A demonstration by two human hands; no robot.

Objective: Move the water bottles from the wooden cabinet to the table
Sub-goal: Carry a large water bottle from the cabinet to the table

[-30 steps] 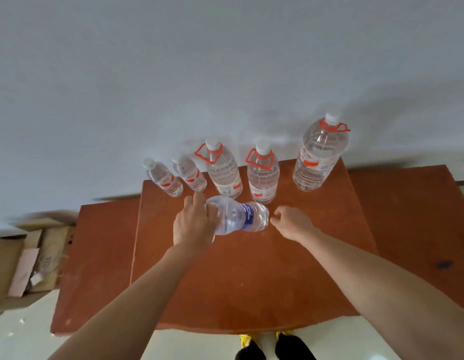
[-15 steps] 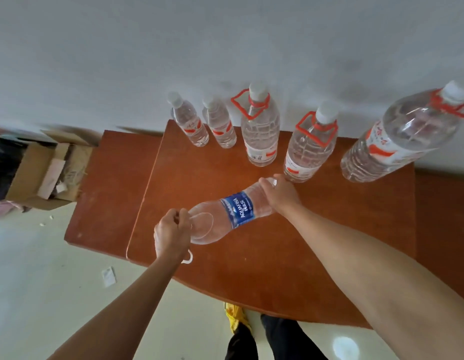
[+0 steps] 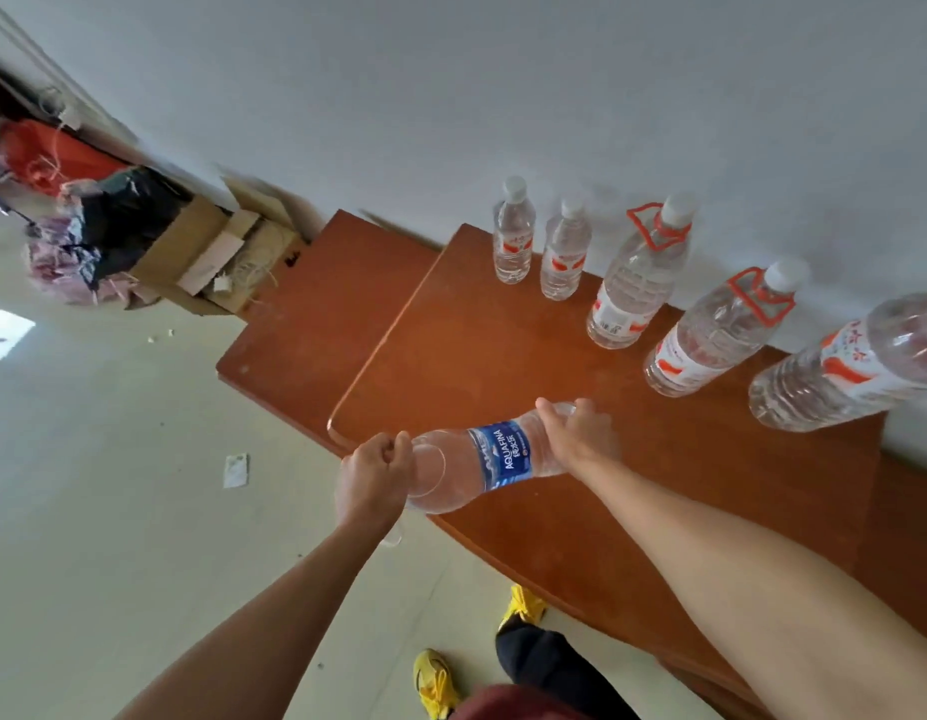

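Observation:
A large clear water bottle with a blue Aquafina label (image 3: 482,462) lies sideways in the air over the front edge of the reddish wooden cabinet top (image 3: 503,356). My left hand (image 3: 373,480) grips its neck end, fingers curled. My right hand (image 3: 581,433) grips its base end. Along the wall stand two small bottles (image 3: 513,241) (image 3: 565,257), two bigger bottles with red handles (image 3: 638,283) (image 3: 711,340), and a very large bottle (image 3: 856,366) at the right edge.
A lower wooden surface (image 3: 305,324) adjoins the cabinet on the left. Cardboard boxes (image 3: 212,252) and dark bags (image 3: 103,220) lie on the floor by the wall. A paper scrap (image 3: 236,470) lies on the pale floor. My yellow shoes (image 3: 435,683) are below.
The view has swung left and tilted. The held bottle has come toward me, past the cabinet's front edge, with both hands still gripping its ends.

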